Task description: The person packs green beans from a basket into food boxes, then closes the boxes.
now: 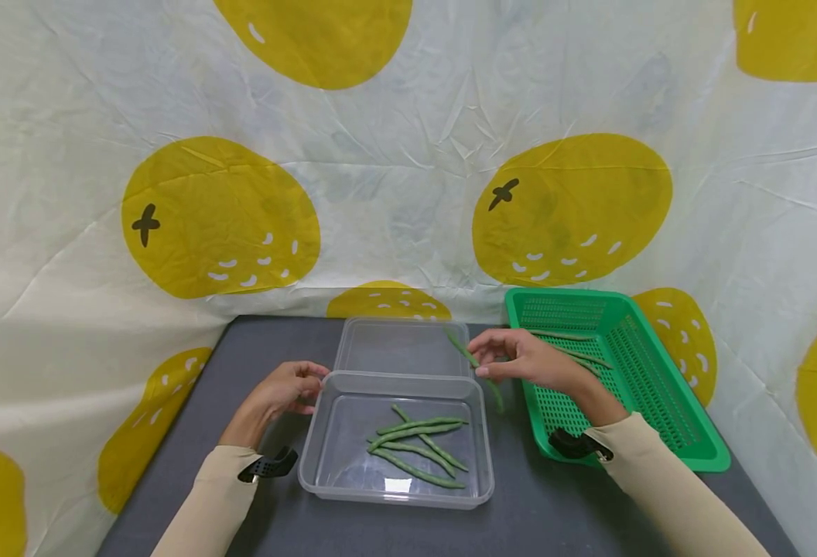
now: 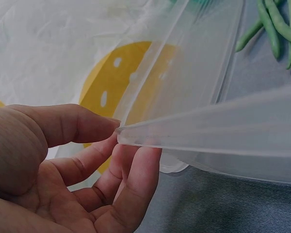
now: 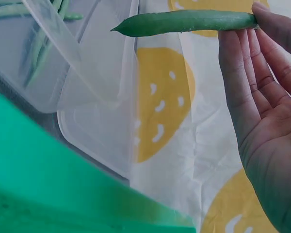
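head view: right hand (image 1: pixel 534 363) pinches green bean (image 1: pixel 466 352) over clear container (image 1: pixel 325 456); left wrist view alone shows left hand (image 2: pixel 63 170) thumb and fingers pinching container corner; loose beans (image 1: pixel 418 449) inside

No readable text, label, brand or number shows in any view. The only marks are printed ones on the backdrop cloth (image 1: pixel 408 193): yellow fruit shapes, two of them with a small black cross-like mark, one at far left and one at far right, plus white dashes.
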